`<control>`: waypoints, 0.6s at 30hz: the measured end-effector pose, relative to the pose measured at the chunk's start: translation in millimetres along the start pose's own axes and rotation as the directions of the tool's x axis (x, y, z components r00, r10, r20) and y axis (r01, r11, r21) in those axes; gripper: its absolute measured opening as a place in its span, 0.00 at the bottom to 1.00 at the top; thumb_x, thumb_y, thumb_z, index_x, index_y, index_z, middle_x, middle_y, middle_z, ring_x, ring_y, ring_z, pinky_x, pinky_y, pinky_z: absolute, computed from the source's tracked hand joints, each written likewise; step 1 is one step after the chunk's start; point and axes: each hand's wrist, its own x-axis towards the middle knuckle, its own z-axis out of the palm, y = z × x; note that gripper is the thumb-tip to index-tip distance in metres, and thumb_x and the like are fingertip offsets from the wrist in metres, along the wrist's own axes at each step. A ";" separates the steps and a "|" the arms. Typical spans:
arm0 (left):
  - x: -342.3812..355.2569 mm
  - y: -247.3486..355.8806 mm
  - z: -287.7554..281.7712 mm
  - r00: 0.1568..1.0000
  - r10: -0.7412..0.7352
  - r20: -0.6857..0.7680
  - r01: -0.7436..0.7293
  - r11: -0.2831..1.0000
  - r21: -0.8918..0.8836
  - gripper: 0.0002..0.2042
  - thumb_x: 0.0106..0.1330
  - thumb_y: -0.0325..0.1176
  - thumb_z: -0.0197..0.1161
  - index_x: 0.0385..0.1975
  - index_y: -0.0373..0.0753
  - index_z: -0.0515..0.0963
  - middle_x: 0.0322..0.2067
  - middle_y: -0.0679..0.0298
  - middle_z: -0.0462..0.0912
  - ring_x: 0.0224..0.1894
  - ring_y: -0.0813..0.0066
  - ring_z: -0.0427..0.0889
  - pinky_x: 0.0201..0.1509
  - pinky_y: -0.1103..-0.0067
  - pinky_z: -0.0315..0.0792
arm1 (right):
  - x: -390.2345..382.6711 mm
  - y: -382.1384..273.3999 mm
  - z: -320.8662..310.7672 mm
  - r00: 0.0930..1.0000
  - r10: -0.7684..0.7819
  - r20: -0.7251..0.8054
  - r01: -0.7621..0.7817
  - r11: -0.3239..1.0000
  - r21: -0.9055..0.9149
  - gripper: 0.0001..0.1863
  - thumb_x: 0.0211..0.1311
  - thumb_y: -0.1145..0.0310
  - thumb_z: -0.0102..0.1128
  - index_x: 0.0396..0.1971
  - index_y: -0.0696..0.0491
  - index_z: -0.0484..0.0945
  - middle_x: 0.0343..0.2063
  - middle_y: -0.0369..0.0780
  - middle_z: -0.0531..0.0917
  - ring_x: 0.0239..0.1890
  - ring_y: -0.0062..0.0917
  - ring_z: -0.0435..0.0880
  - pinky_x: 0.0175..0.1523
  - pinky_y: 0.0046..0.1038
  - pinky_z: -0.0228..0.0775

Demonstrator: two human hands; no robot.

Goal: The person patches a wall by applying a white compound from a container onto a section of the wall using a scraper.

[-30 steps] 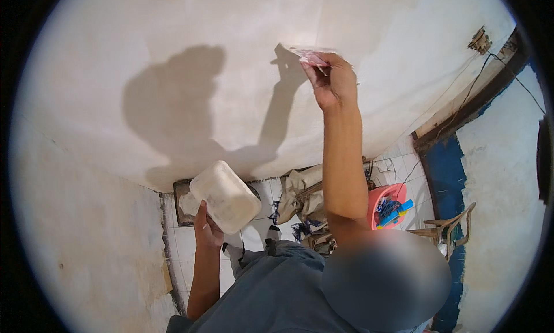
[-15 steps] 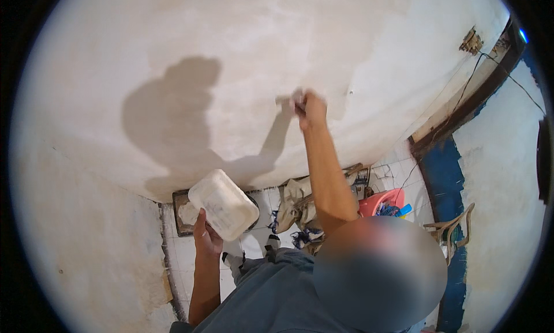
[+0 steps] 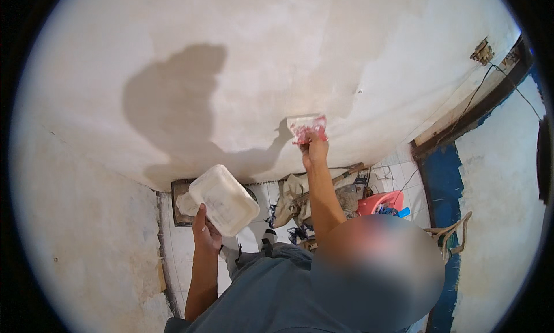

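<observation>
My right hand (image 3: 314, 154) grips a red putty scraper (image 3: 307, 127) smeared with white. Its far edge lies at or very near the pale plastered wall (image 3: 265, 62). A white rectangular plastic tub (image 3: 222, 197) with rounded corners is tilted in my left hand (image 3: 206, 232). The left thumb presses on the tub's near side; most of the other fingers are hidden beneath it. Inside, the tub carries whitish smears. The shadow of my head and arm falls on the wall left of the scraper.
At the wall's foot lie a dark-rimmed tray (image 3: 182, 217) with whitish stuff and a crumpled beige sack (image 3: 291, 197). A pink basin (image 3: 378, 201) holding small items stands right of my arm, near a wooden chair part (image 3: 459, 235). Cables (image 3: 482, 82) hang by a doorway beam at right.
My right hand has come down the wall toward me, and the scraper's flat face now shows clearly. My left hand holds the tub in nearly the same place.
</observation>
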 end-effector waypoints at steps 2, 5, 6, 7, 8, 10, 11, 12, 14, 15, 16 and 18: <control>-1.8 3.4 6.7 1.000 0.012 0.018 -0.012 1.000 0.002 0.23 0.70 0.40 0.57 0.60 0.34 0.67 0.55 0.58 0.77 0.55 0.66 0.79 0.61 0.67 0.74 | 17.0 8.9 4.8 0.999 -0.005 0.037 0.003 0.999 0.045 0.10 0.60 0.79 0.48 0.40 0.51 0.71 0.28 0.38 0.77 0.24 0.23 0.74 0.30 0.26 0.77; -3.9 8.9 8.2 0.998 0.039 0.042 -0.040 0.999 0.017 0.22 0.70 0.39 0.57 0.59 0.34 0.67 0.55 0.58 0.77 0.55 0.66 0.79 0.60 0.67 0.74 | 24.9 -25.0 72.7 0.999 -0.002 -0.045 0.000 0.999 -0.050 0.05 0.60 0.78 0.45 0.28 0.53 0.70 0.24 0.37 0.75 0.25 0.25 0.75 0.30 0.28 0.76; -4.0 8.9 8.5 0.997 0.048 0.063 -0.049 0.998 0.028 0.22 0.70 0.39 0.57 0.59 0.34 0.67 0.54 0.58 0.78 0.55 0.66 0.79 0.60 0.67 0.75 | 25.4 -53.1 98.5 0.997 -0.036 0.072 0.041 0.996 -0.079 0.07 0.60 0.78 0.44 0.23 0.53 0.69 0.22 0.38 0.74 0.24 0.25 0.75 0.30 0.30 0.75; -4.1 9.1 7.4 0.997 0.041 0.059 -0.043 0.998 0.035 0.22 0.70 0.39 0.57 0.59 0.34 0.67 0.54 0.58 0.78 0.55 0.66 0.79 0.60 0.67 0.75 | 14.3 -81.8 139.0 0.997 -0.035 0.066 0.036 0.999 -0.014 0.09 0.59 0.79 0.44 0.20 0.54 0.68 0.22 0.39 0.73 0.25 0.26 0.75 0.30 0.31 0.74; -4.1 8.8 9.3 0.997 0.036 0.063 -0.038 0.999 0.029 0.22 0.70 0.39 0.56 0.59 0.34 0.67 0.54 0.58 0.78 0.55 0.66 0.79 0.59 0.67 0.75 | 6.4 -109.1 163.3 0.985 -0.092 0.148 0.086 0.995 0.046 0.08 0.59 0.79 0.45 0.21 0.56 0.68 0.22 0.41 0.73 0.26 0.28 0.76 0.30 0.32 0.74; -5.0 6.2 7.5 0.998 0.019 0.055 -0.020 0.999 0.028 0.22 0.71 0.39 0.56 0.59 0.34 0.67 0.54 0.58 0.78 0.55 0.67 0.79 0.59 0.67 0.76 | -29.6 -161.2 207.3 0.971 -0.142 0.191 0.135 0.990 0.051 0.04 0.60 0.80 0.48 0.25 0.60 0.68 0.27 0.43 0.71 0.30 0.32 0.78 0.35 0.31 0.83; -4.8 5.1 4.9 0.998 0.003 0.067 -0.006 0.999 0.036 0.22 0.71 0.40 0.56 0.59 0.34 0.67 0.54 0.58 0.78 0.55 0.67 0.79 0.59 0.67 0.76 | -32.0 -176.8 216.0 0.966 -0.167 0.196 0.155 0.985 0.076 0.03 0.60 0.80 0.49 0.27 0.63 0.68 0.29 0.43 0.71 0.31 0.34 0.79 0.38 0.32 0.85; -4.6 4.9 2.5 0.997 -0.007 0.077 0.004 0.999 0.041 0.22 0.71 0.40 0.56 0.59 0.33 0.67 0.54 0.58 0.78 0.54 0.66 0.80 0.58 0.67 0.76 | -47.8 -189.6 221.4 0.964 -0.165 0.210 0.150 0.985 0.085 0.04 0.59 0.80 0.50 0.30 0.66 0.68 0.30 0.44 0.72 0.33 0.35 0.79 0.41 0.34 0.85; -6.1 2.4 3.8 0.998 -0.016 0.058 0.014 0.999 0.044 0.22 0.71 0.40 0.55 0.59 0.33 0.67 0.54 0.57 0.78 0.55 0.66 0.79 0.59 0.67 0.76 | -51.4 -186.5 205.1 0.915 -0.276 0.295 0.238 0.958 0.159 0.08 0.59 0.80 0.48 0.38 0.67 0.69 0.33 0.45 0.74 0.33 0.33 0.79 0.39 0.34 0.83; -7.3 2.2 3.9 0.999 -0.020 0.043 0.018 0.999 0.046 0.23 0.71 0.40 0.55 0.60 0.33 0.66 0.55 0.57 0.77 0.56 0.66 0.79 0.60 0.67 0.75 | -51.7 -175.8 188.5 0.901 -0.286 0.326 0.249 0.957 0.151 0.11 0.59 0.80 0.47 0.43 0.64 0.69 0.34 0.45 0.75 0.32 0.30 0.79 0.37 0.31 0.81; -7.4 1.5 4.4 0.999 -0.014 0.044 0.013 0.999 0.040 0.23 0.71 0.40 0.55 0.60 0.33 0.66 0.55 0.57 0.77 0.56 0.66 0.79 0.60 0.67 0.75 | -49.3 -159.3 166.9 0.883 -0.300 0.362 0.265 0.953 0.144 0.15 0.59 0.81 0.46 0.47 0.62 0.69 0.35 0.44 0.77 0.32 0.27 0.78 0.35 0.29 0.79; -5.7 -1.4 4.2 0.998 -0.056 0.037 0.056 0.998 0.014 0.23 0.71 0.40 0.55 0.60 0.32 0.66 0.55 0.56 0.77 0.57 0.65 0.78 0.61 0.66 0.74 | -35.6 -111.0 115.6 0.909 -0.259 0.326 0.227 0.965 0.135 0.21 0.58 0.81 0.45 0.53 0.56 0.67 0.36 0.41 0.79 0.29 0.23 0.76 0.30 0.24 0.72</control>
